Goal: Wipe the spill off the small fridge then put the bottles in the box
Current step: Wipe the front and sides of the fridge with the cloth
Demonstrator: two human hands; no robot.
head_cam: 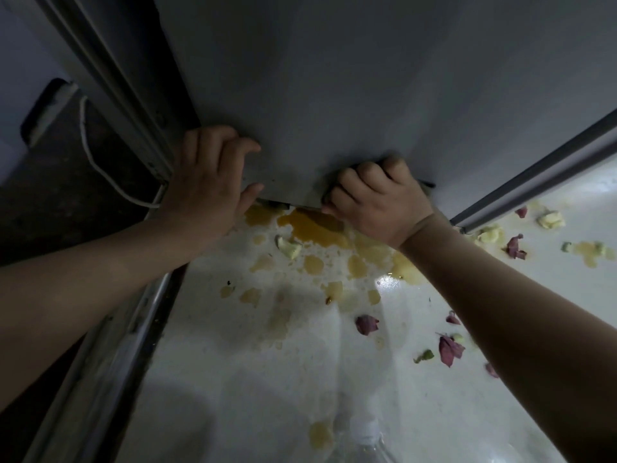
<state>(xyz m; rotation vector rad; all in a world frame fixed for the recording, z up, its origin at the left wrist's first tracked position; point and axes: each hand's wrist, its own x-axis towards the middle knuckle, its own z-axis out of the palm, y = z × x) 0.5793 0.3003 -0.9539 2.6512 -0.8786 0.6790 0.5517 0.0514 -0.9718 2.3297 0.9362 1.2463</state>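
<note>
The white top of the small fridge [267, 379] fills the lower middle of the view. An orange-yellow spill [320, 228] spreads over it, with smaller splashes toward me. A large grey panel [334, 78] stands over its far end. My left hand [207, 182] grips the panel's lower left corner, fingers on its face and thumb under the edge. My right hand [377, 202] curls its fingers round the lower edge, just above the spill. A clear plastic bottle [367, 439] with a white cap shows dimly at the bottom edge. No box is in view.
Purple petals [449, 349] and pale yellow-green scraps [551, 219] lie scattered on the right of the white surface. A white cord [88, 152] hangs at the left by a dark wall. A metal rail [110, 345] borders the left side, and a grey strip [534, 175] the right.
</note>
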